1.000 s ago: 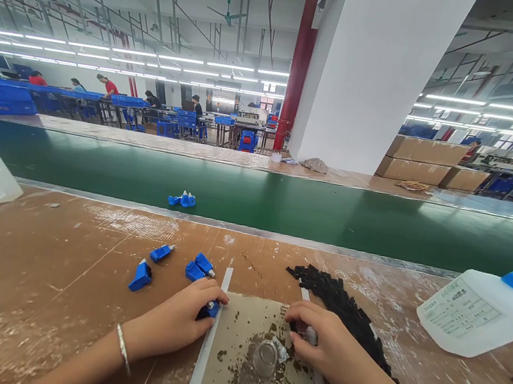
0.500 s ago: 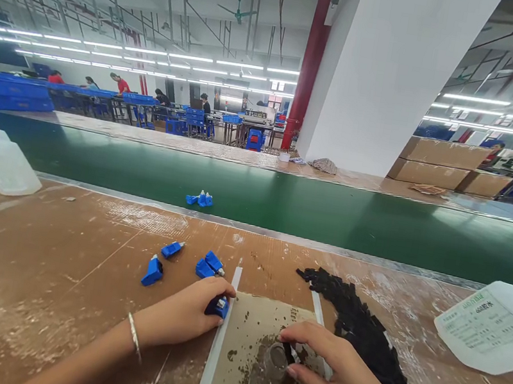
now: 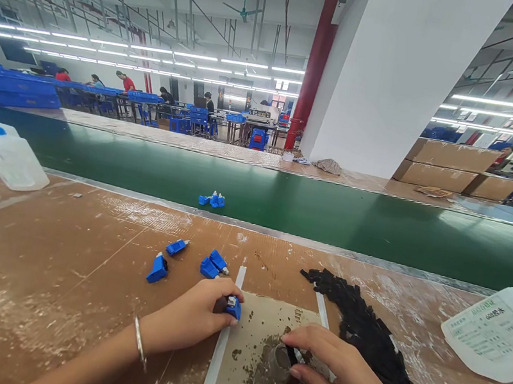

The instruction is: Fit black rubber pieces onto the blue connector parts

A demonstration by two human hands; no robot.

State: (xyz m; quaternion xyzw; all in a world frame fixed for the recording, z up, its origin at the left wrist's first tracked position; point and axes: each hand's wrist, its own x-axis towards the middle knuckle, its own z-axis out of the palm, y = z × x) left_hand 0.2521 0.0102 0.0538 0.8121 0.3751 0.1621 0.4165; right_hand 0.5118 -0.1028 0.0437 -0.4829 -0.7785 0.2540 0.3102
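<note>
My left hand (image 3: 198, 316) is closed around a blue part (image 3: 233, 307) at the left edge of a stained cardboard sheet (image 3: 247, 372). Thumb and fingers of my right hand (image 3: 330, 369) pinch a small black piece (image 3: 293, 355) over a small clear cup (image 3: 279, 361) on that sheet. Several blue parts (image 3: 158, 268) lie on the table beyond my left hand. A long heap of black pieces (image 3: 371, 330) stretches along the right of the sheet.
Behind the brown table (image 3: 51, 289) runs a green belt (image 3: 331, 210) carrying a few blue parts (image 3: 212, 198). White bottles stand at left (image 3: 13, 160) and right (image 3: 497, 334). Blue crates (image 3: 10, 87), cartons (image 3: 450, 165) and distant people are further back.
The whole view has shifted slightly, so most things appear a little further right. My left hand has turned the blue part slightly. My right hand still holds the black piece at the cup.
</note>
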